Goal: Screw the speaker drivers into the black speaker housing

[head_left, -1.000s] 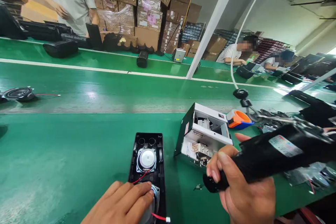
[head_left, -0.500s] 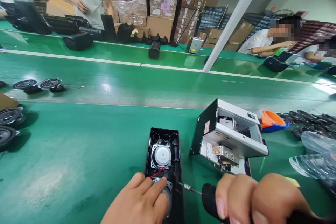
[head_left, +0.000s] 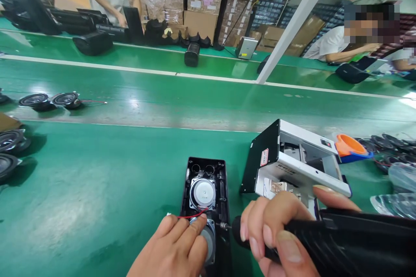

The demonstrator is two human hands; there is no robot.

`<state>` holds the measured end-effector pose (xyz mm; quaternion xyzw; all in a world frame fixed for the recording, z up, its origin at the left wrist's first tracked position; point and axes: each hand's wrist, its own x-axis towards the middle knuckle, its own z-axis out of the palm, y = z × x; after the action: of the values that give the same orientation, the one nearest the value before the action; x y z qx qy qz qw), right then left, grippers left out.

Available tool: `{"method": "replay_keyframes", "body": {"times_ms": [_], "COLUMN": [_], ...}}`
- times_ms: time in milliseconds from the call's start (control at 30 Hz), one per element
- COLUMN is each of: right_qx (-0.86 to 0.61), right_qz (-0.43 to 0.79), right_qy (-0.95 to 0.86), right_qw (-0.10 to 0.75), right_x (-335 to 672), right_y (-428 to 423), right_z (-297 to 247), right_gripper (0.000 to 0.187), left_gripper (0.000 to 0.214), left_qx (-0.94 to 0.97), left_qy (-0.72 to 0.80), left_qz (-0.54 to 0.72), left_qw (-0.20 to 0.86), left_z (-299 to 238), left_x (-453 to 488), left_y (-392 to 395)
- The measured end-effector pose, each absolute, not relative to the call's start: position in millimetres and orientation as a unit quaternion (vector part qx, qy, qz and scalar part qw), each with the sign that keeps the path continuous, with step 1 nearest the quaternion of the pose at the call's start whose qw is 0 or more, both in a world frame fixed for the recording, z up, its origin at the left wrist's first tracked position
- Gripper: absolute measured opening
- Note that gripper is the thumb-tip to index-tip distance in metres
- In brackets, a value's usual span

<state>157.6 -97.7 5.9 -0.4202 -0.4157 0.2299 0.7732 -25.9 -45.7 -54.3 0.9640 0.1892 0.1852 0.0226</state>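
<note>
One black speaker housing (head_left: pixel 205 207) lies open on the green bench (head_left: pixel 97 194), long and narrow, with two round holes at its far end and two speaker drivers seated inside: the far driver (head_left: pixel 202 193) shows a silver round back, and the near driver (head_left: pixel 208 242) is partly covered. A thin red wire (head_left: pixel 191 215) crosses between them. The left hand (head_left: pixel 173 249) lies flat on the near driver, fingers together and pressing on it. The right hand (head_left: pixel 276 233) is wrapped tight around one black electric screwdriver (head_left: pixel 328 240), whose bit touches the housing's right edge. Just right of the housing stands one grey-and-black screw feeder box (head_left: pixel 295 164), with one orange cup (head_left: pixel 350 146) behind it. Well left of the housing lie four loose speaker drivers (head_left: pixel 48 100).
</note>
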Motion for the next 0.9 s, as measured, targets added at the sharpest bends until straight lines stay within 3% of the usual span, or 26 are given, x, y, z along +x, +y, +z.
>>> {"method": "replay_keyframes", "body": {"times_ms": [167,367,600,900], "right_qx": [-0.414,-0.412,-0.419,-0.420], "right_qz": [0.247,0.253,0.246,0.252], "right_qy": [-0.417,-0.415,-0.410,-0.446], "right_qw": [0.770,0.771,0.772,0.749], "right_x": [159.3,158.6,154.6,157.1], "right_y": [-96.6,-96.4,-95.9,-93.4], "right_z": [3.9,0.4,-0.3,-11.7], "right_gripper": [0.044,0.044,0.042,0.042], "left_gripper": [0.037,0.015,0.017,0.025], "left_qx": [0.930,0.937,0.935,0.945], "left_qy": [0.225,0.225,0.239,0.217], "left_qz": [0.289,0.261,0.252,0.224], "left_qw": [0.020,0.062,0.077,0.099], "left_z": [-71.6,-81.4,-92.8,-50.7], "left_x": [-21.6,-24.8,-27.3,-24.6], "left_y": [-50.3,-54.3,-59.0,-47.2]}}
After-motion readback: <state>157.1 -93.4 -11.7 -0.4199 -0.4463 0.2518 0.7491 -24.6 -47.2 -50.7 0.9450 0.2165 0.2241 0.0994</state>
